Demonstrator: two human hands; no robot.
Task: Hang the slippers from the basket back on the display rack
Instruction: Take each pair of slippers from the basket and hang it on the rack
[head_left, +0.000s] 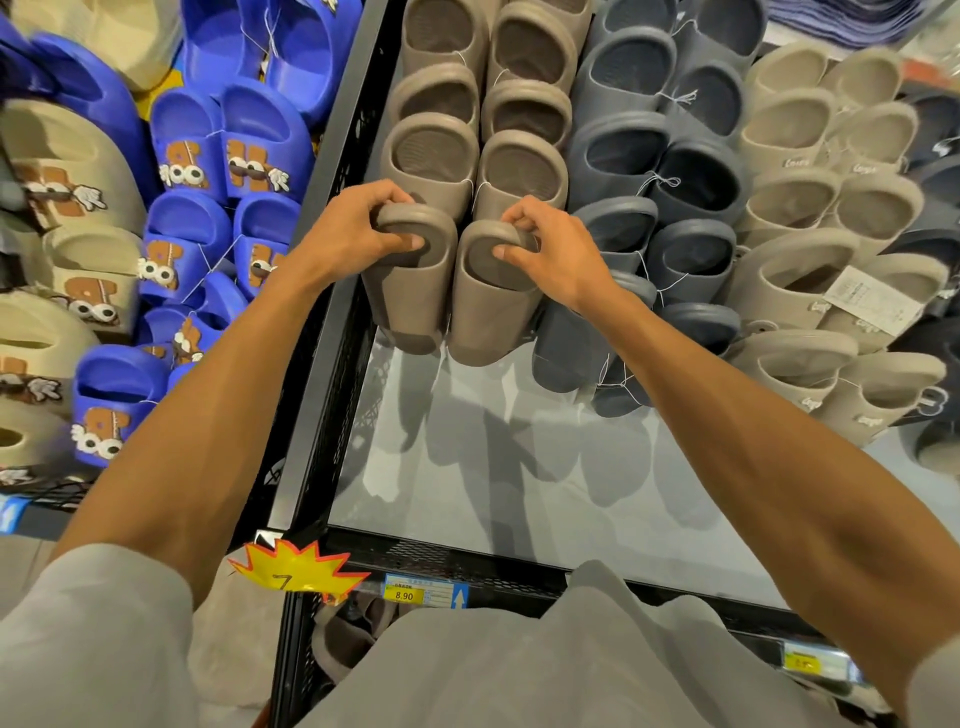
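Note:
I hold a pair of taupe slippers at the bottom of the taupe column on the display rack (332, 291). My left hand (358, 228) grips the heel rim of the left taupe slipper (410, 301). My right hand (545, 249) grips the heel rim of the right taupe slipper (493, 317). Both slippers point toes down, side by side, just below the hung taupe pairs (478, 156). More taupe slippers (343, 649) show low down under the shelf edge; the basket itself is hidden by my shirt.
Dark grey slippers (660, 171) hang right of the taupe column, beige ones (831, 218) further right. Blue cartoon slippers (208, 208) fill the left rack. Below my hands is a bare grey panel (493, 467). A yellow starburst tag (296, 569) and a price label (421, 592) sit on the shelf edge.

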